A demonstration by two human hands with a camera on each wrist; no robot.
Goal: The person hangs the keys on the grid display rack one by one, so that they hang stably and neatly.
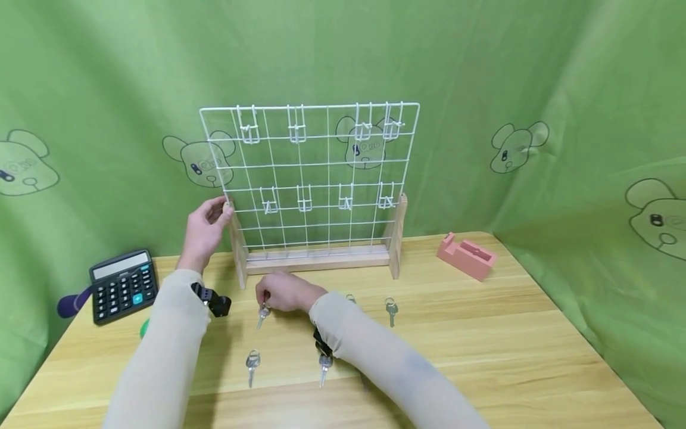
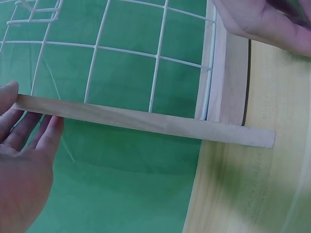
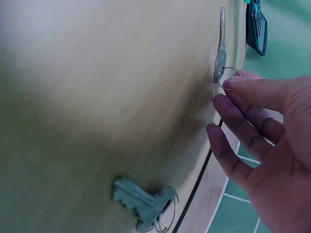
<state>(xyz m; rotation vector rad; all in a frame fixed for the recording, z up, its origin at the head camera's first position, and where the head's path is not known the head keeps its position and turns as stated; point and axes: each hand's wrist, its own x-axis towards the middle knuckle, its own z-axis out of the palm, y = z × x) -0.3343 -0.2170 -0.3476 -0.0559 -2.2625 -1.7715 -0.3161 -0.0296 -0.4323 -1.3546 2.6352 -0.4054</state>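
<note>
My left hand [image 1: 203,233] grips the top of the left wooden upright [image 2: 146,122] of a white wire grid rack [image 1: 328,162]; the thumb is on one side and the fingers on the other. In front of the rack's base, my right hand [image 1: 288,292] pinches the thin ring [image 3: 232,69] of a silver key [image 3: 221,57] between thumb and forefinger. The key's blade points toward the table's front. In the right wrist view, another key with a ring [image 3: 146,204] lies on the table near that hand.
More keys lie on the table: a front left key [image 1: 252,367], one by the right wrist [image 1: 324,368] and one at right [image 1: 392,312]. White wire hooks [image 1: 304,202] hang in two rows on the grid. A calculator [image 1: 123,287] stands left, a pink tape dispenser [image 1: 467,257] right.
</note>
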